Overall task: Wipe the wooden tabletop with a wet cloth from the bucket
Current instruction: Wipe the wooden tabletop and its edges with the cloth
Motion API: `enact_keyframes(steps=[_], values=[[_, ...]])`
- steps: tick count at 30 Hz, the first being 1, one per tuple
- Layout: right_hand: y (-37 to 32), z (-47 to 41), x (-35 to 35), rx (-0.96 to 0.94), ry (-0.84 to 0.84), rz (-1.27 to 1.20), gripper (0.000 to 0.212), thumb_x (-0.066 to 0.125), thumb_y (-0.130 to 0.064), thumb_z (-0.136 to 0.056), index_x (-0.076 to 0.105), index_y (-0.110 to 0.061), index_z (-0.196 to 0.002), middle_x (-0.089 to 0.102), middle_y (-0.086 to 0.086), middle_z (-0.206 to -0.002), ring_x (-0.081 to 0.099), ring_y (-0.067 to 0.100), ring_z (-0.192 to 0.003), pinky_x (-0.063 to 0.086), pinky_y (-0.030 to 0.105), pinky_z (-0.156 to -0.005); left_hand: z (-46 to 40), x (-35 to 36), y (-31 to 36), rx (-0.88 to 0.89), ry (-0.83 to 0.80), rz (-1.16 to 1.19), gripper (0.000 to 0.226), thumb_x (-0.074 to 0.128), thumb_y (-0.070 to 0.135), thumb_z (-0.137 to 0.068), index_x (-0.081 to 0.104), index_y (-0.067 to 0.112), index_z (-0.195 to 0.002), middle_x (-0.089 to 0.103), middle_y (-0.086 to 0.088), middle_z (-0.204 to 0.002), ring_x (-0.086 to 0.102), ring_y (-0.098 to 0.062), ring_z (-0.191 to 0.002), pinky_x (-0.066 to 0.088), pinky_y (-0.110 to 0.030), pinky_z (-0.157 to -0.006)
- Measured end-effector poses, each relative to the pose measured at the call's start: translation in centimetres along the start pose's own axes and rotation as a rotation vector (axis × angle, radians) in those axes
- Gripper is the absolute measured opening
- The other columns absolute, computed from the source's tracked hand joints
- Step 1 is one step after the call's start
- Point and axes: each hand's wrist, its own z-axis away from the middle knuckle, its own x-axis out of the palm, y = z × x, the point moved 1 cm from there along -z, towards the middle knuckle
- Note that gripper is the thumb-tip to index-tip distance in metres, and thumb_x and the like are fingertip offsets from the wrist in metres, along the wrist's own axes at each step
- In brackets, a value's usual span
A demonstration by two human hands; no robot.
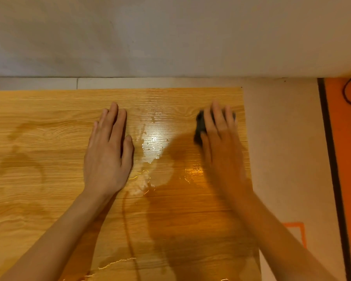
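On the far left I've got the wooden counter (39,138), with faint damp streaks across the grain. My left forearm comes up from the lower left, and my left hand (107,153) lies palm-down, flat on the wood, fingers straight and close together, pointing at the wall (150,37), thumb alongside. Nothing under that hand, grip relaxed and flat.

Just right of it, I see a wet patch (152,147) shining between my two hands, with droplets and thin trails running toward me.

Next, my right forearm reaches in from the lower right. My right hand (219,134) is blurred, palm-down near the counter's right edge, fingers straight and slightly spread, pressing down on the dark cloth (200,126). The cloth sits under the fingers and shows at their left side, on the wood near the far right corner.

Past the edge, pale floor (282,138), then an orange mat (349,159) with a black border.
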Motion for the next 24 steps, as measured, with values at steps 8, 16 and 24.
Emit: enact_keyframes(steps=[8, 16, 24], values=[[4.1, -7.6, -0.6, 0.096, 0.039, -0.102, 0.047, 0.029, -0.021, -0.104, 0.032, -0.005, -0.148, 0.021, 0.017, -0.158, 0.013, 0.038, -0.146, 0.017, 0.053, -0.119, -0.5, -0.1, 0.0, -0.003, 0.003, -0.001, 0.056, 0.031, 0.029, -0.106, 0.026, 0.011, -0.159, 0.017, -0.004, -0.168, 0.009, -0.019, -0.157, 0.007, -0.037, -0.128], [2.3, 6.0, -1.9, 0.11, -0.036, -0.187, 0.051, 0.029, -0.026, -0.102, 0.026, -0.01, -0.15, 0.016, 0.007, -0.161, 0.005, 0.028, -0.149, 0.019, 0.054, -0.119, -0.2, 0.0, 0.2, 0.006, 0.013, 0.002, 0.056, 0.03, 0.028, -0.106, 0.026, 0.009, -0.158, 0.018, -0.006, -0.168, 0.01, -0.021, -0.157, 0.004, -0.034, -0.128], [2.0, -7.3, 0.3, 0.167, 0.081, -0.115, 0.056, 0.037, -0.036, -0.103, 0.027, -0.009, -0.151, 0.021, 0.008, -0.16, 0.008, 0.034, -0.148, 0.015, 0.053, -0.119, -0.6, -0.1, 0.0, 0.012, 0.04, 0.006, 0.054, 0.031, 0.027, -0.107, 0.028, 0.009, -0.158, 0.02, -0.007, -0.167, 0.012, -0.023, -0.157, 0.006, -0.035, -0.128]])
